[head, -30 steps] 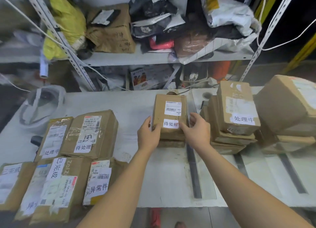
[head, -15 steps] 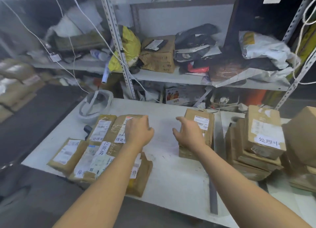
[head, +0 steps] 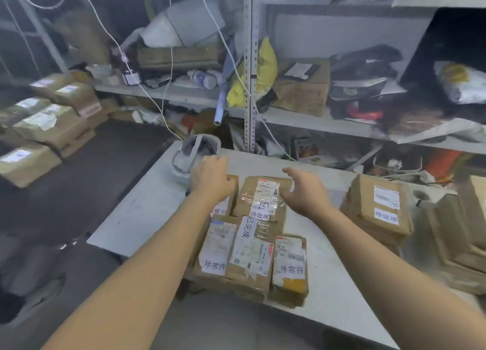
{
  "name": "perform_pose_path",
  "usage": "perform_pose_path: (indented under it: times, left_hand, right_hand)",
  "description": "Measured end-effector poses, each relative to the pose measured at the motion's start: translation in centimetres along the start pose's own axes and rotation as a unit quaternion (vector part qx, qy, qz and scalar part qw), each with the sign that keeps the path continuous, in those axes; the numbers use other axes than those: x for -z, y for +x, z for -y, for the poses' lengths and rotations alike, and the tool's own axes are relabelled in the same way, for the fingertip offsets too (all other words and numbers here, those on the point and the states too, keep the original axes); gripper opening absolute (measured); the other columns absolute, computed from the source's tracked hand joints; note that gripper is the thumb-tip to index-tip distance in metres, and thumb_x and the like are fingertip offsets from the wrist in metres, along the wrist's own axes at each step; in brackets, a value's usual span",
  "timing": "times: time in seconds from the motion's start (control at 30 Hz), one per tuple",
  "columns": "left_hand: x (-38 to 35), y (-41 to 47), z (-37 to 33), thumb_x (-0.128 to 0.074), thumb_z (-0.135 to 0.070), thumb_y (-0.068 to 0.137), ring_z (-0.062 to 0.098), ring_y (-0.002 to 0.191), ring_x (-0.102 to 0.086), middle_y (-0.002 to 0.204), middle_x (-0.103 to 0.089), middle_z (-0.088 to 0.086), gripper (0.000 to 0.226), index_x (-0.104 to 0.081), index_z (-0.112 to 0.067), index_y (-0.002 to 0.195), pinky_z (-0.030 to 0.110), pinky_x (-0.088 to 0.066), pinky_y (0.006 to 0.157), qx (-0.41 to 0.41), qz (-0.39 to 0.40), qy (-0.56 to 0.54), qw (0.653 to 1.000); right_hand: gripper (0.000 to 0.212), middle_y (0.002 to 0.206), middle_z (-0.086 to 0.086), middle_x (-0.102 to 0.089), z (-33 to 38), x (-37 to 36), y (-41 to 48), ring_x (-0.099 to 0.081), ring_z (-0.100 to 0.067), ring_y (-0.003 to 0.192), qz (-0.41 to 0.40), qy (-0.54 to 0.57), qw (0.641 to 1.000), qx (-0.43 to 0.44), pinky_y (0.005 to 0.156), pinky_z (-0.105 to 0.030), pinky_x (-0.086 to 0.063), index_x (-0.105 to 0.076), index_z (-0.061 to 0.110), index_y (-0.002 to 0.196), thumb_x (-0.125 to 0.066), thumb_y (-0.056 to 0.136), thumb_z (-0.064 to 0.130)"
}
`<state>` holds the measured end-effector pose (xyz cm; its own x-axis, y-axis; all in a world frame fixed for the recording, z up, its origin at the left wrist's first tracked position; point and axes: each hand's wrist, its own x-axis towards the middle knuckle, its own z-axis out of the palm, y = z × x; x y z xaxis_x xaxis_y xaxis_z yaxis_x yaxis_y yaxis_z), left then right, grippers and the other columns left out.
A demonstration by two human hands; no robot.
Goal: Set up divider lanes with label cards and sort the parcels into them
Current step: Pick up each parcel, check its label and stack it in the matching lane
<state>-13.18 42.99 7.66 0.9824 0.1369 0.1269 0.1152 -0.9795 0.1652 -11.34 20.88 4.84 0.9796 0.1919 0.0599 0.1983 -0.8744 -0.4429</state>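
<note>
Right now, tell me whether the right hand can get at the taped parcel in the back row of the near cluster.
Probably yes. The right hand, open, hovers by the right edge of the taped parcel; nothing lies on top of it or between them.

Five brown cardboard parcels lie flat and tightly packed at the near-left end of the table (head: 147,213).
- Back row: 处理中 parcel (head: 228,205), partly hidden, touching the tape-wrapped 待处理 parcel (head: 263,196) on its right.
- Front row, left to right: left 异常件 parcel (head: 217,247), 已完成 parcel (head: 249,249) with its card turned sideways, right 异常件 parcel (head: 289,264) at the table's near edge.
- Well apart to the right: a stack of flat boxes topped by a second 待处理 parcel (head: 381,205), tilted slightly.
</note>
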Motion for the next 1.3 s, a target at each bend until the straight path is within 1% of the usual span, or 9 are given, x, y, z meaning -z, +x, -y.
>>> perform_pose_path:
  times: [0.17,0.27,0.37,0.57,0.73,0.83,1.0,1.13,1.3]
  left_hand:
    - [-0.5,2.5,6.3,-0.060,-0.039,0.091,0.028,0.109,-0.058,0.125,-0.061,0.005,0.053,-0.047,-0.023,0.140,0.036,-0.044,0.069,-0.040,0.057,-0.029,0.997]
    - [-1.0,3.5,8.8,-0.062,-0.043,0.090,0.031,0.117,-0.057,0.133,-0.059,0.006,0.058,-0.046,-0.023,0.142,0.042,-0.050,0.084,-0.033,0.089,-0.063,0.994]
    - [-2.1,4.8,10.7,-0.060,-0.039,0.092,0.032,0.117,-0.056,0.135,-0.057,0.007,0.054,-0.047,-0.023,0.142,0.040,-0.049,0.085,-0.022,0.104,-0.099,0.989]
    - [-5.0,7.2,13.9,-0.064,-0.028,0.091,0.030,0.127,-0.051,0.146,-0.050,0.006,0.059,-0.044,-0.022,0.147,0.040,-0.048,0.098,0.032,0.138,-0.213,0.967]
    - [-8.2,8.3,14.3,-0.071,-0.035,0.082,0.024,0.137,-0.044,0.149,-0.047,0.003,0.075,-0.042,-0.016,0.149,0.041,-0.042,0.109,0.074,0.200,-0.323,0.922]
    - [-10.9,8.8,14.4,-0.077,-0.030,0.083,0.023,0.132,-0.049,0.146,-0.050,0.006,0.076,-0.041,-0.013,0.148,0.038,-0.043,0.107,0.095,0.227,-0.350,0.904]
    - [-14.6,9.7,15.5,-0.083,-0.027,0.077,0.021,0.126,-0.053,0.133,-0.059,0.003,0.069,-0.052,-0.025,0.139,0.041,-0.047,0.103,0.082,0.265,-0.351,0.894]
    - [-16.2,9.8,16.5,-0.085,-0.026,0.075,0.011,0.111,-0.058,0.125,-0.064,-0.006,0.070,-0.052,-0.026,0.137,0.030,-0.050,0.092,0.042,0.293,-0.379,0.877]
    - [-17.5,9.7,17.3,-0.085,-0.017,0.074,0.003,0.109,-0.060,0.118,-0.063,-0.016,0.073,-0.051,-0.029,0.138,0.016,-0.047,0.086,0.055,0.293,-0.437,0.849]
  right_hand:
    - [0.055,0.135,-0.007,-0.061,4.3,-2.7,1.4,-0.053,-0.027,0.126,0.020,0.020,0.999,-0.017,0.100,-0.038,-0.046,-0.049,0.018,0.142,-0.064,0.090,0.025]
    - [0.055,0.135,-0.005,-0.061,6.3,-4.4,2.4,-0.056,-0.025,0.123,0.029,0.033,0.999,-0.028,0.099,-0.037,-0.048,-0.050,0.019,0.141,-0.065,0.089,0.024]
    - [0.055,0.137,-0.004,-0.059,7.8,-6.5,4.1,-0.062,-0.021,0.111,0.046,0.062,0.996,-0.038,0.096,-0.039,-0.051,-0.049,0.020,0.141,-0.066,0.089,0.024]
    - [0.054,0.135,-0.008,-0.060,9.7,-10.5,8.7,-0.062,-0.022,0.110,0.052,0.130,0.989,-0.055,0.091,-0.034,-0.050,-0.051,0.016,0.141,-0.067,0.090,0.021]
    - [0.059,0.131,-0.010,-0.062,10.2,-13.4,11.3,-0.060,-0.026,0.114,0.093,0.154,0.979,-0.096,0.096,-0.038,-0.050,-0.049,0.015,0.142,-0.068,0.087,0.021]
    - [0.062,0.140,-0.007,-0.056,10.4,-15.1,11.9,-0.054,-0.025,0.124,0.124,0.161,0.972,-0.120,0.096,-0.032,-0.046,-0.045,0.016,0.145,-0.067,0.087,0.022]
    - [0.065,0.129,-0.005,-0.060,10.8,-17.7,11.7,-0.062,-0.021,0.100,0.130,0.148,0.967,-0.164,0.074,-0.028,-0.047,-0.042,0.023,0.145,-0.067,0.085,0.016]
    - [0.070,0.123,-0.005,-0.061,11.6,-19.0,12.1,-0.060,-0.026,0.111,0.124,0.136,0.961,-0.208,0.087,-0.036,-0.053,-0.037,0.018,0.145,-0.069,0.083,0.012]
    - [0.066,0.122,-0.008,-0.060,12.1,-20.7,12.0,-0.059,-0.027,0.110,0.139,0.107,0.954,-0.243,0.080,-0.031,-0.048,-0.037,0.014,0.142,-0.068,0.084,0.014]
